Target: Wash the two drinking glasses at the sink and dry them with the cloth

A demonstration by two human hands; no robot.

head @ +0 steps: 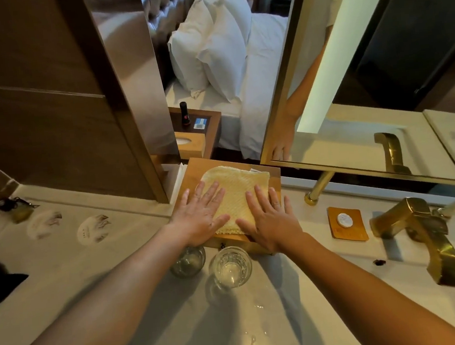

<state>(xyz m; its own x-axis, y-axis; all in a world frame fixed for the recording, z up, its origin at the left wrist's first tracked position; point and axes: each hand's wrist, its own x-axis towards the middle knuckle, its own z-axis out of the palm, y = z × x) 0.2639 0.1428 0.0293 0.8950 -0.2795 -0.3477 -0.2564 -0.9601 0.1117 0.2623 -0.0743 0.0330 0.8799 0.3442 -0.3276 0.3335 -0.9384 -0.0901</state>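
Two drinking glasses (230,266) stand upright on the worktop (91,269) just in front of the wooden tray (192,170), while your left hand (200,219) and right hand (270,221) press flat on the yellow cloth (236,191) on that tray, fingers (214,194) straight, gripping nothing. Expect the glasses to be brittle and probably slick, so wrap each round its wall; the cloth is soft and light, so pinch an edge.

Gold-framed mirror (373,80), wooden soap dish (348,224), white pillows (209,51) – bkgd, keys (11,206) left
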